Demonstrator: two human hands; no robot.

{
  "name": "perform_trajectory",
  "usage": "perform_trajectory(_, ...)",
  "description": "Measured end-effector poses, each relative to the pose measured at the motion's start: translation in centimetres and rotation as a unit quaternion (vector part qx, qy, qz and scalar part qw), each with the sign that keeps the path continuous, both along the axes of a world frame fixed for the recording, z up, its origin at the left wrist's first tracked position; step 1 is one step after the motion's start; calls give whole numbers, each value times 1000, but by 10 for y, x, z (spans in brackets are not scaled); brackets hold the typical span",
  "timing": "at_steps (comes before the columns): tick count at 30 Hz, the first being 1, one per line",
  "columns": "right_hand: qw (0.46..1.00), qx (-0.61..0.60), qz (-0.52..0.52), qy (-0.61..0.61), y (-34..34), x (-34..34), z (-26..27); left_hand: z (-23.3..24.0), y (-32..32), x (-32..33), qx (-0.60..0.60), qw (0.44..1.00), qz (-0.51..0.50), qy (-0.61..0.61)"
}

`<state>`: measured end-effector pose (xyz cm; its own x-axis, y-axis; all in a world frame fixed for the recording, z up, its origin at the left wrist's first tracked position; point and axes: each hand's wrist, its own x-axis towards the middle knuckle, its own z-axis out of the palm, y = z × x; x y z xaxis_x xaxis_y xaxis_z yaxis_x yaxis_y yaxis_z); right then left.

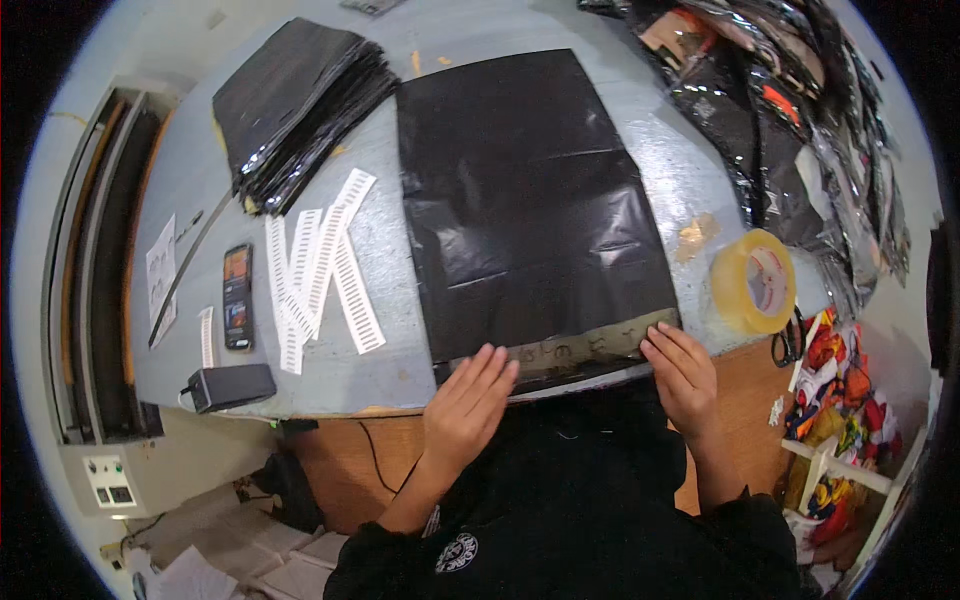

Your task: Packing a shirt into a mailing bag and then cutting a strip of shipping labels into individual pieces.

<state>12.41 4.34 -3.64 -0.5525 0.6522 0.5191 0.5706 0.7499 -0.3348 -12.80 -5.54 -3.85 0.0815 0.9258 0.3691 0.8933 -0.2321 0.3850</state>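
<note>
A black plastic mailing bag (525, 202) lies flat on the grey table (382, 292), a strip of clear tape (577, 349) running across its near end. My left hand (469, 405) rests palm down on the left part of that strip, fingers extended. At the strip's right end, my right hand (684, 371) touches the bag's corner with its fingertips; whether it pinches the film is unclear. A large roll of clear packing tape (754, 281) sits to the right of the bag.
Left of the bag are a stack of black bags (300, 105), printed label strips (330, 262), a smartphone (238, 296) and a black box-shaped device (232, 388). Glossy packed bags (787, 150) pile up at right. Scissors (787, 341) lie beyond the tape roll, near colourful fabric scraps (847, 405).
</note>
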Motion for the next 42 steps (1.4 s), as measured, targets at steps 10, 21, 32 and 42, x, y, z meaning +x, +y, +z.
perform_trajectory(10,996,63,-60,24,-3,25,-7,-12,-30,-15,85,991,77,-75)
perform_trajectory(21,995,-1,-77,66,11,35,-4,-10,-27,-25,109,988,111,3)
perform_trajectory(32,998,-28,30,44,-12,-7,14,-10,-22,14,39,992,-106,-53)
perform_trajectory(42,990,19,137,11,4,-40,1,-10,1,61,-38,997,-56,-28)
